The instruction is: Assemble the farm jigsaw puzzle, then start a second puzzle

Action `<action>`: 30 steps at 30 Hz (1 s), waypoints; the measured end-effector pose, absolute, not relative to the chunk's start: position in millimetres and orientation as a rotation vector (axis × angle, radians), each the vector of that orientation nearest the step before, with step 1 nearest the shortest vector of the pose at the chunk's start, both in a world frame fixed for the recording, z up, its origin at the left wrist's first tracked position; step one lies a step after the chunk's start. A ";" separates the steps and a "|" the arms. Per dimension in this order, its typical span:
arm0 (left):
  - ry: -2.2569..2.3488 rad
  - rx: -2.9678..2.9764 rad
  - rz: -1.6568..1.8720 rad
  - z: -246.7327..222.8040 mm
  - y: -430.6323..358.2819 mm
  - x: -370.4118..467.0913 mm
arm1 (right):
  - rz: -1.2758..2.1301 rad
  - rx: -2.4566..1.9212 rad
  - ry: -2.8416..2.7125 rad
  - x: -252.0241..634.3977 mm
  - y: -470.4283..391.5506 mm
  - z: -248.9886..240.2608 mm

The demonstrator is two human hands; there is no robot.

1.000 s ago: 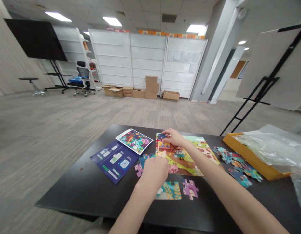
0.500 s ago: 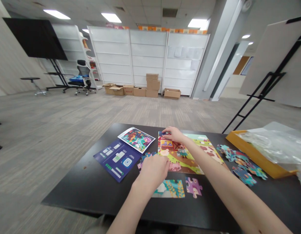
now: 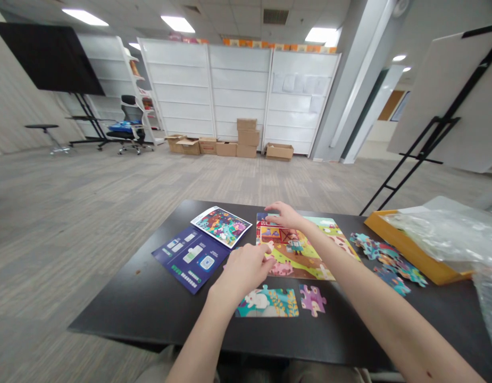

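My right hand [image 3: 286, 216] is over the far left corner of a farm picture board [image 3: 309, 268], fingers stretched out and apart. A dark blue puzzle piece [image 3: 261, 217] lies at that corner, partly under the fingers. My left hand [image 3: 246, 268] hovers at or rests by the board's near left edge, fingers loosely bent with a gap between them, and nothing shows in it. Most of what lies beneath it is hidden. Closer to me are a joined puzzle strip with a white rabbit [image 3: 267, 301] and a loose purple puzzle piece [image 3: 313, 300].
Left of the board lies an open leaflet [image 3: 196, 258] with a colourful picture page. Several loose puzzle pieces [image 3: 383, 260] are heaped on the right. Beyond them stands a yellow box [image 3: 417, 255] with clear plastic wrapping [image 3: 449, 231]. The black table [image 3: 146, 308] ends near my lap.
My left hand has loosened its bent fingers and shifted slightly, uncovering the white rabbit on the strip. My right hand's fingers have lifted and spread a little at the corner. The view has shifted slightly.
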State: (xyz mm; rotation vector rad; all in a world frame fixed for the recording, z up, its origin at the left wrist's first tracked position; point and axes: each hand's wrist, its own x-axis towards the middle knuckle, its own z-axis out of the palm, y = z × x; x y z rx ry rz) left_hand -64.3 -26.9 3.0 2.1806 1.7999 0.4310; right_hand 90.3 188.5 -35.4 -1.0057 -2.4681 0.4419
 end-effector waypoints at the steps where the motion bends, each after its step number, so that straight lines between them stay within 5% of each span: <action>1: 1.754 2.161 0.451 4.6 -27.1 -67.3 | 0.455 -1.003 -2.439 95.2 181.8 -28.8; 12: 1.696 2.051 0.095 25.9 -57.3 -99.3 | 0.938 -0.823 -2.816 156.5 41.6 27.3; 21: 1.858 2.038 -0.137 26.2 -78.1 -98.5 | 0.427 -1.018 -3.091 145.5 -11.6 21.1; 30: 1.843 2.059 -0.126 8.3 -78.5 -108.3 | 0.576 -1.008 -3.037 147.5 -6.9 12.8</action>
